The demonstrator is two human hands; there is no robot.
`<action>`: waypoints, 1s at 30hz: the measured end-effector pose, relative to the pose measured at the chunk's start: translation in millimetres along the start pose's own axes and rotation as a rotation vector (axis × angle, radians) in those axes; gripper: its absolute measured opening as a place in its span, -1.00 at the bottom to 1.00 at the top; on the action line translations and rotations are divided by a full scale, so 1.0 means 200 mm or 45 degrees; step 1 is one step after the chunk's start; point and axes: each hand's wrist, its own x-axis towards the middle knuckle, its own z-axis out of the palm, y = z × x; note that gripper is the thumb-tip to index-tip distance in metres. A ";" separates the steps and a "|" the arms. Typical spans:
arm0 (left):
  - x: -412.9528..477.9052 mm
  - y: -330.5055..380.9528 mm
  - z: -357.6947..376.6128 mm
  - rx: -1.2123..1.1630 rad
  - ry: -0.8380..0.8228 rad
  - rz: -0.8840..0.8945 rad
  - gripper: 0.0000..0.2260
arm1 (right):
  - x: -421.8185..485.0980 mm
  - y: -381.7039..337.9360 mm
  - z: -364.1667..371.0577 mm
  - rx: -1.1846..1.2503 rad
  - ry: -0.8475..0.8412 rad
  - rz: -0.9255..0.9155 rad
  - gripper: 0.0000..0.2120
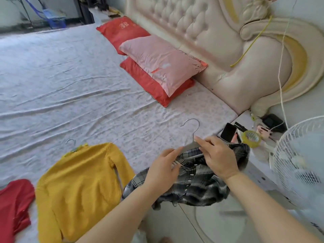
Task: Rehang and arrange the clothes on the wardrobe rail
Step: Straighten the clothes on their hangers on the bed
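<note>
Plaid shirt (198,188) and hanger (196,132) at wrinkled bed's (70,85) edge

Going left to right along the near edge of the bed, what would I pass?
Red garment → yellow sweater → plaid shirt on its hanger → white fan.

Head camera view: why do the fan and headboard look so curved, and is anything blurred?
Head view: the wide-angle lens bends the fan and headboard near the edges; the light is soft and even, with no harsh shadows or glare; the plaid shirt and hanger look slightly soft; the picture's top-left looks hazy.
</note>
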 end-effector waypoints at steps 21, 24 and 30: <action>1.07 -0.62 -0.31 -0.067 0.311 -0.366 -0.58 | 1.18 0.32 0.92 0.289 -0.334 -0.139 -0.62; 1.20 -0.73 -0.33 -0.065 0.338 -0.490 -0.58 | 1.31 0.33 1.10 0.365 -0.422 -0.163 -0.59; 1.42 -0.98 -0.34 -0.043 0.368 -0.746 -0.58 | 1.49 0.37 1.51 0.449 -0.636 -0.205 -0.59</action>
